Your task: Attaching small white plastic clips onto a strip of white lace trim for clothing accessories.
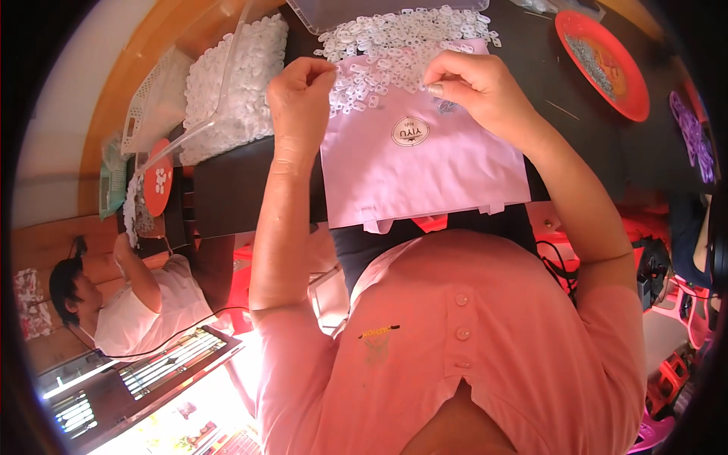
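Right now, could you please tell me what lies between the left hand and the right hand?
In the head view, a scatter of small white plastic pieces lies between the left hand and the right hand, on the pink cloth bag.

Harsh white light glares at the lower left, burning out detail, while the smooth dark brown tabletop (227,189) is dim. A warm reddish cast tints the pink short-sleeved shirt (485,334). The heaped small white plastic pieces (398,34) look pale, their outlines merging in places; the flat pink fabric bag (425,178) shows soft shading. Straight lines bend toward the rim, where blackness swallows the corners.
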The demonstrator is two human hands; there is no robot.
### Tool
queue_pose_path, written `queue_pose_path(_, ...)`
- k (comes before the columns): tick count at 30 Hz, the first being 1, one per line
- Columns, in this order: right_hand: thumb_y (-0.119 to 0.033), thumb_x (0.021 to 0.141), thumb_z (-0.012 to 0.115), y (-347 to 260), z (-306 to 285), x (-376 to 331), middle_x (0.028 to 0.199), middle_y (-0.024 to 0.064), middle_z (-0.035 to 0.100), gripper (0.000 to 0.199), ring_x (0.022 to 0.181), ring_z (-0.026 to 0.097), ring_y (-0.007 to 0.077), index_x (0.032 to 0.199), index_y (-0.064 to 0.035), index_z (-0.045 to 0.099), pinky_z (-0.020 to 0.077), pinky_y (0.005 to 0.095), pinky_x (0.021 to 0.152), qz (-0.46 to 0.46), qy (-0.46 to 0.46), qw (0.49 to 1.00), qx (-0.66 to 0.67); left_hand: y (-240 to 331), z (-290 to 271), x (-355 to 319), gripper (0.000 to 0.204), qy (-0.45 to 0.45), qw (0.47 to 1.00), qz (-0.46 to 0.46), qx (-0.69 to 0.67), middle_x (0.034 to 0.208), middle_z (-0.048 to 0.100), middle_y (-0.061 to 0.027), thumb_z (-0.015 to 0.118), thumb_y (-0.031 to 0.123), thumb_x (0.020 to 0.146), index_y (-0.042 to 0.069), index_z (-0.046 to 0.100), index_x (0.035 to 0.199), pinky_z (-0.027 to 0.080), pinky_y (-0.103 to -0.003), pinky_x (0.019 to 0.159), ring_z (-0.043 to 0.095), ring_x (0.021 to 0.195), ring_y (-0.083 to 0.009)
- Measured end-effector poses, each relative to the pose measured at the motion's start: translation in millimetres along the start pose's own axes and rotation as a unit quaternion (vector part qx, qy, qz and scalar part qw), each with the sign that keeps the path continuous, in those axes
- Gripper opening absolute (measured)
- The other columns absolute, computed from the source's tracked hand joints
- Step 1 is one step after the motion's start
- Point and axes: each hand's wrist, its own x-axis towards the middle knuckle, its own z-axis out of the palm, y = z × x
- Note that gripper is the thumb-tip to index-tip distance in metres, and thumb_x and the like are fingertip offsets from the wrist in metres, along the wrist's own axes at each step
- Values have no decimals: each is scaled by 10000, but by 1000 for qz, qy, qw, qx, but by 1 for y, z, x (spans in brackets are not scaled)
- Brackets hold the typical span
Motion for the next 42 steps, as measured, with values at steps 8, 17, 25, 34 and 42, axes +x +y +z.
queue_pose_path(8, 27, 826, 567, -4, 3, -2, 732, 38, 571, 67, 666, 514, 95, 891, 7, 568, 424, 256, 624, -13, -36, 999, -30, -49, -10, 13, 99, -46, 935, 183, 299, 853, 671, -121, 672, 28, 789, 18, 682, 887, 510, -327, 697, 658, 754, -249)
queue_pose_path(17, 0, 838, 581, 0, 6, -1, 649, 20, 504, 27, 604, 450, 80, 854, 6, 560, 394, 256, 575, -30, -10, 999, -35, -50, -13, 25, 97, -96, 962, 86, 239, 755, 667, -98, 693, 59, 794, -3, 665, 864, 494, -307, 654, 623, 696, -172)
queue_pose_path(25, -19, 839, 601, 2, 7, 0, 625, 13, 484, 46, 588, 435, 73, 840, 1, 560, 385, 257, 557, -22, -7, 999, -39, -46, -11, 29, 67, -105, 960, 77, 248, 814, 643, -140, 662, 80, 762, 19, 650, 788, 493, -390, 701, 626, 766, -312)
queue_pose_path(34, -25, 833, 608, -1, 6, 0, 618, 24, 484, 55, 579, 438, 87, 831, -3, 558, 388, 267, 554, -23, -8, 999, -49, -38, -10, 31, 93, -104, 959, 35, 262, 745, 653, -130, 673, 84, 732, 7, 652, 782, 491, -394, 681, 629, 725, -301)
queue_pose_path(42, -19, 831, 612, -1, 2, 0, 627, 33, 499, 49, 577, 452, 95, 844, -3, 567, 393, 267, 553, -39, -9, 997, -69, -25, -3, 22, 75, -93, 983, 19, 159, 670, 615, -76, 681, 46, 752, -3, 626, 766, 465, -323, 603, 578, 624, -181)
